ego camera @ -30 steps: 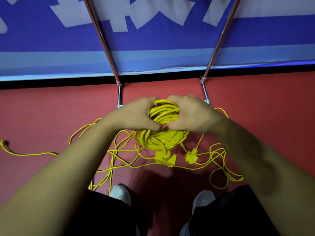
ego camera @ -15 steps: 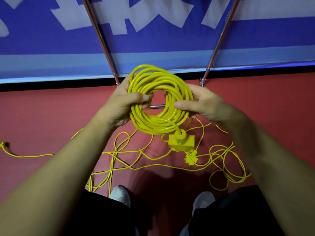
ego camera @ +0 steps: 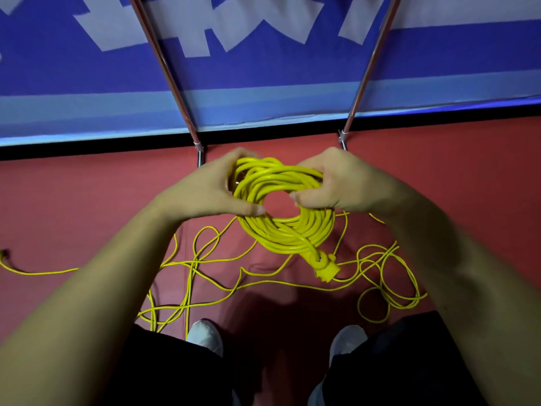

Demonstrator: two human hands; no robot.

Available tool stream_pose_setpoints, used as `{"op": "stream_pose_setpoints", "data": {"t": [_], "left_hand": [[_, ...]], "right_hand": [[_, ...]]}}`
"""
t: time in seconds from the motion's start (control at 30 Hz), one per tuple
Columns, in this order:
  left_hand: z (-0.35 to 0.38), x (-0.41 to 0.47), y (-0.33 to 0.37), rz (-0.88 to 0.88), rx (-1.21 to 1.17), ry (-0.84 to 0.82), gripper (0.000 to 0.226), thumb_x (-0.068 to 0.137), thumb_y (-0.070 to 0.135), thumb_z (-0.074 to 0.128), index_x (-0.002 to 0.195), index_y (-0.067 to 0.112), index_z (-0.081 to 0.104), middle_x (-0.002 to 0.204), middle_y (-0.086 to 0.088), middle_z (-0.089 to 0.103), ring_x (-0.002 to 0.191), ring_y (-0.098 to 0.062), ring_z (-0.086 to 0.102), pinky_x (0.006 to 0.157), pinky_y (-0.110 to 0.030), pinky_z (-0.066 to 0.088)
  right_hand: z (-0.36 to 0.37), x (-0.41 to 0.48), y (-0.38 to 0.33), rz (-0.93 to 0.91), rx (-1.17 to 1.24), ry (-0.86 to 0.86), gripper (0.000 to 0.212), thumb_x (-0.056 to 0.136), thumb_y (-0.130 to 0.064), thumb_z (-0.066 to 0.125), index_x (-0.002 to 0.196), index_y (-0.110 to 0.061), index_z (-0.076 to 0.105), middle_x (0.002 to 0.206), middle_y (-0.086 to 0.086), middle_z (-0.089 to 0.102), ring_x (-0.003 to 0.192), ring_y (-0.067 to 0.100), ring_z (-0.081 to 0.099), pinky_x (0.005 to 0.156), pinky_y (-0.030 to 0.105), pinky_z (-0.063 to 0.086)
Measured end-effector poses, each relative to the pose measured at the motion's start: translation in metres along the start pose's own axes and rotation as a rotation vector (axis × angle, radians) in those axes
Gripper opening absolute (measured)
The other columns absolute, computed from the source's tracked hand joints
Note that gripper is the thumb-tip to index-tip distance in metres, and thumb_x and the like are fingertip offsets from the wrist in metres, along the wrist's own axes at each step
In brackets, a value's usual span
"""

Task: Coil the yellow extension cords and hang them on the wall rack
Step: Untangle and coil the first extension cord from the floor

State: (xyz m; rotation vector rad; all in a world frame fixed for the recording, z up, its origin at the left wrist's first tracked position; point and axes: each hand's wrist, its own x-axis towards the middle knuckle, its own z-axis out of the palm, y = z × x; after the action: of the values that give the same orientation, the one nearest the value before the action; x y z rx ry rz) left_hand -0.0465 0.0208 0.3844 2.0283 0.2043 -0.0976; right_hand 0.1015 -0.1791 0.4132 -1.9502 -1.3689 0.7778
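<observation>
A coiled yellow extension cord point(ego camera: 285, 227) hangs in the air between both hands, tilted towards me. My left hand point(ego camera: 205, 191) grips the coil's left side, thumb over the strands. Its right side is held by my right hand point(ego camera: 342, 183), fingers curled round the loops. The coil's yellow socket block point(ego camera: 323, 266) dangles at its lower right. A second yellow cord point(ego camera: 205, 276) lies loose and tangled on the red floor below.
Two slanted metal poles point(ego camera: 164, 68) point(ego camera: 369, 63) stand against the blue and white wall banner point(ego camera: 263, 83), with feet on the red floor point(ego camera: 73, 200). My white shoes point(ego camera: 205, 335) stand just below the loose cord. A cord end point(ego camera: 4, 254) lies far left.
The coil was raised and spread open half a second ago; now it is lower and tilted, with both hands closer together. The socket block has swung to the right.
</observation>
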Motion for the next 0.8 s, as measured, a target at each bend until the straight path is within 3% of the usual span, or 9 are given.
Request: {"op": "stream_pose_setpoints", "data": {"t": [0.1, 0.23, 0.37, 0.47, 0.53, 0.6, 0.67, 0.73, 0.8], "left_hand": [[0.004, 0.001, 0.007, 0.07, 0.234, -0.065, 0.054, 0.069, 0.035, 0.083, 0.118, 0.025, 0.062, 0.091, 0.006, 0.071, 0.079, -0.009, 0.064, 0.074, -0.026, 0.052], [0.007, 0.0, 0.008, 0.034, 0.346, -0.147, 0.047, 0.057, 0.045, 0.064, 0.094, 0.017, 0.068, 0.073, -0.004, 0.067, 0.068, -0.024, 0.062, 0.063, -0.041, 0.052], [0.009, 0.0, 0.007, -0.045, 0.11, -0.176, 0.047, 0.056, 0.039, 0.068, 0.087, 0.004, 0.069, 0.076, -0.023, 0.069, 0.062, -0.029, 0.063, 0.063, -0.058, 0.053], [0.01, -0.001, 0.009, -0.069, -0.072, -0.202, 0.046, 0.059, 0.03, 0.072, 0.095, 0.002, 0.07, 0.086, -0.023, 0.074, 0.079, -0.04, 0.071, 0.071, -0.069, 0.052], [0.013, -0.002, 0.008, -0.058, -0.132, -0.214, 0.047, 0.06, 0.028, 0.071, 0.099, 0.002, 0.068, 0.091, -0.02, 0.075, 0.086, -0.038, 0.07, 0.076, -0.068, 0.05], [0.016, -0.002, 0.007, -0.063, -0.185, -0.198, 0.037, 0.058, 0.024, 0.07, 0.091, 0.006, 0.066, 0.083, -0.022, 0.073, 0.079, -0.034, 0.07, 0.073, -0.068, 0.051], [0.017, -0.002, 0.005, -0.075, -0.326, -0.143, 0.025, 0.056, 0.018, 0.069, 0.08, 0.01, 0.065, 0.068, -0.017, 0.07, 0.066, -0.03, 0.07, 0.066, -0.053, 0.058], [0.016, -0.002, 0.006, -0.06, -0.45, -0.085, 0.025, 0.056, 0.017, 0.068, 0.077, 0.006, 0.061, 0.057, -0.01, 0.062, 0.056, -0.028, 0.065, 0.06, -0.035, 0.053], [0.013, -0.001, 0.006, -0.04, -0.557, -0.03, 0.026, 0.056, 0.016, 0.066, 0.077, 0.002, 0.058, 0.052, -0.007, 0.054, 0.053, -0.026, 0.059, 0.059, -0.032, 0.046]], "right_hand": [[0.006, 0.001, -0.004, 0.002, -0.087, -0.082, 0.019, 0.077, -0.016, 0.07, 0.072, -0.002, 0.058, 0.057, 0.001, 0.042, 0.054, 0.008, 0.036, 0.05, 0.033, 0.033], [0.017, 0.002, -0.008, 0.036, -0.116, -0.124, 0.02, 0.073, -0.023, 0.07, 0.072, -0.007, 0.06, 0.057, 0.003, 0.047, 0.052, 0.01, 0.04, 0.05, 0.035, 0.037], [0.017, -0.001, -0.014, 0.035, -0.079, -0.114, 0.018, 0.078, -0.018, 0.073, 0.073, -0.006, 0.062, 0.057, 0.0, 0.047, 0.053, 0.008, 0.039, 0.051, 0.033, 0.036], [0.016, 0.001, -0.015, 0.011, -0.053, -0.062, 0.018, 0.079, -0.017, 0.074, 0.074, -0.003, 0.063, 0.057, 0.0, 0.048, 0.053, 0.006, 0.038, 0.052, 0.03, 0.036], [0.016, 0.003, -0.013, -0.007, -0.071, -0.026, 0.017, 0.078, -0.018, 0.076, 0.078, -0.005, 0.065, 0.06, 0.005, 0.054, 0.054, 0.008, 0.041, 0.053, 0.03, 0.038], [0.015, 0.005, -0.006, -0.017, -0.057, 0.007, 0.019, 0.077, -0.022, 0.078, 0.082, -0.008, 0.067, 0.064, 0.011, 0.059, 0.056, 0.009, 0.044, 0.056, 0.035, 0.041], [0.013, 0.007, -0.002, -0.012, 0.064, 0.027, 0.029, 0.075, -0.035, 0.079, 0.083, -0.01, 0.067, 0.066, 0.013, 0.059, 0.059, 0.008, 0.045, 0.056, 0.035, 0.04], [0.007, 0.009, 0.001, -0.001, 0.194, 0.071, 0.045, 0.071, -0.048, 0.075, 0.085, -0.006, 0.067, 0.07, 0.019, 0.058, 0.065, 0.012, 0.046, 0.058, 0.036, 0.038], [-0.003, 0.009, 0.004, 0.0, 0.28, 0.131, 0.051, 0.081, -0.05, 0.065, 0.084, 0.001, 0.064, 0.069, 0.02, 0.051, 0.065, 0.015, 0.045, 0.059, 0.031, 0.036]]}}
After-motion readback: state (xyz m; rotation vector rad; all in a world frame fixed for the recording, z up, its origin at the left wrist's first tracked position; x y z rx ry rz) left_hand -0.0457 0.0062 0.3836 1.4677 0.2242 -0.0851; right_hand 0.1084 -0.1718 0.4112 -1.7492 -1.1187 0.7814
